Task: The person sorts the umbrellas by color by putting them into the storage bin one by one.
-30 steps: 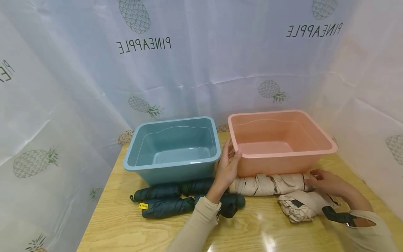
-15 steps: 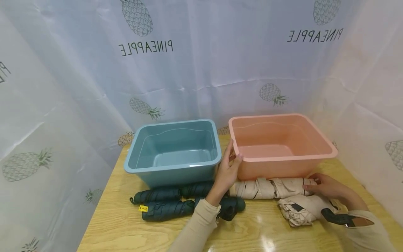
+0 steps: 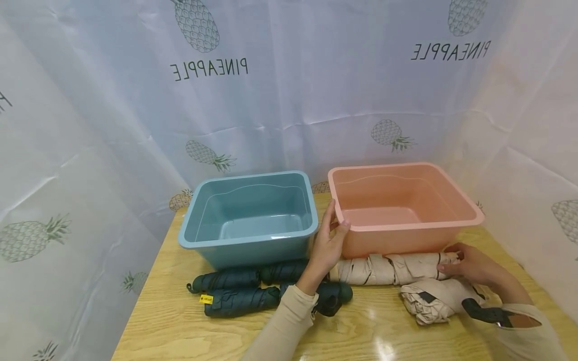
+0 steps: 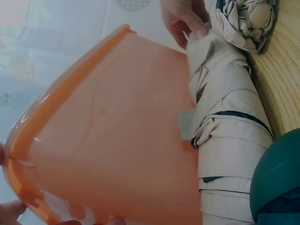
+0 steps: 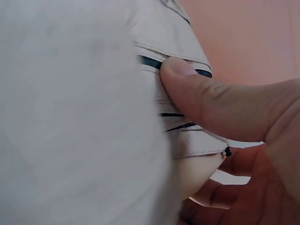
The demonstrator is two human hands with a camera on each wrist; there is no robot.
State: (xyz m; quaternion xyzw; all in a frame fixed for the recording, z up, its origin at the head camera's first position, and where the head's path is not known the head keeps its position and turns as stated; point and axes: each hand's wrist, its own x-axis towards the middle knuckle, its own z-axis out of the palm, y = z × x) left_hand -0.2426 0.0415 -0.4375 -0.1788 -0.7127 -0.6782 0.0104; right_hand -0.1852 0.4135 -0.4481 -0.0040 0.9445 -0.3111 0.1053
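My left hand (image 3: 326, 245) holds the near left corner of the pink plastic basin (image 3: 406, 239), thumb at the front of the rim and fingers along its left side. My right hand (image 3: 474, 264) grips the right end of a folded beige umbrella (image 3: 379, 269) that lies along the basin's front. In the right wrist view the thumb (image 5: 206, 101) presses on its wrapped cloth, with the other fingers behind the end. A second beige umbrella (image 3: 435, 298) lies just in front, below my right wrist. Part of the basin's left wall is hidden behind my left hand.
A blue basin (image 3: 253, 250) stands left of the pink one. Several dark green folded umbrellas (image 3: 241, 302) lie in front of it, partly under my left forearm; one carries a yellow tag (image 3: 206, 299). A pineapple-print curtain (image 3: 289, 100) surrounds the wooden table (image 3: 180, 336).
The head view has tilted slightly, so everything sits a little lower. My right hand has shifted slightly at the beige umbrella's end; my left hand keeps its place on the pink basin.
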